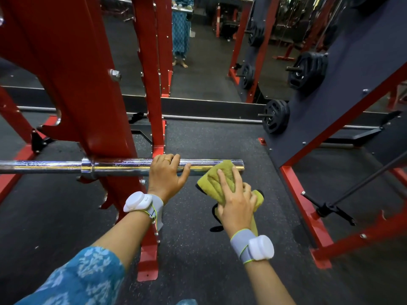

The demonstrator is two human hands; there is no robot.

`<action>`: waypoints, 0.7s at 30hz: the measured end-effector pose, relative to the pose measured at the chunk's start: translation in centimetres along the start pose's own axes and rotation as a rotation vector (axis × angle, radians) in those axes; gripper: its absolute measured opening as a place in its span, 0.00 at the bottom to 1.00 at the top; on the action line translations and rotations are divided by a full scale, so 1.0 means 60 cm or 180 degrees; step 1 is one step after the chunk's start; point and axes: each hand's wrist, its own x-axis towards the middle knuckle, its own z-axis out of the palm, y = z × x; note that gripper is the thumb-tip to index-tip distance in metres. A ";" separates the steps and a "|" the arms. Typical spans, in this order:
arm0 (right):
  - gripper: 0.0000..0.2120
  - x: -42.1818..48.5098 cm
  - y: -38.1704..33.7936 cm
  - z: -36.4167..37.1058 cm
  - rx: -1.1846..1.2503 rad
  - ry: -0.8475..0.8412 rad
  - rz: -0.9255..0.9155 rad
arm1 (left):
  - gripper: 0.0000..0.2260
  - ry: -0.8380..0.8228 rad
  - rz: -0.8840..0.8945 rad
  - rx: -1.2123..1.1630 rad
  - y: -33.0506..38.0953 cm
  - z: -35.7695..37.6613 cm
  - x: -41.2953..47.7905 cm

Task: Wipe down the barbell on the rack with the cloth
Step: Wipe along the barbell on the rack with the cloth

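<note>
Barbell (123,166) under left hand (166,177), cloth (217,183) beside

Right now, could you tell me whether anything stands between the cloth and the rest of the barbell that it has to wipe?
Yes: the left hand grips the barbell just left of the cloth, which the right hand holds at the bar's end. It blocks a wipe toward the collar.

Left hand (167,175) grips barbell (123,166); right hand (236,200) presses cloth (217,182) to sleeve end.
</note>
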 end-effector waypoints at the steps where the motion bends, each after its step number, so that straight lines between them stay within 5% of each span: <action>1: 0.53 -0.006 0.005 0.001 0.0015 -0.0001 0.0074 | 0.19 0.0005 0.0008 0.0010 0.000 -0.001 0.000; 6: 0.48 0.019 0.007 -0.010 0.0244 0.0184 0.0619 | 0.19 0.0005 0.0020 0.0027 0.001 -0.001 0.000; 14: 0.53 -0.006 0.009 -0.002 0.0106 -0.0089 0.0101 | 0.18 0.0021 0.0048 0.0040 0.000 -0.001 0.001; 21: 0.45 0.028 0.012 -0.025 0.0364 -0.0109 0.0729 | 0.19 0.0031 0.0041 0.0061 0.001 -0.002 0.000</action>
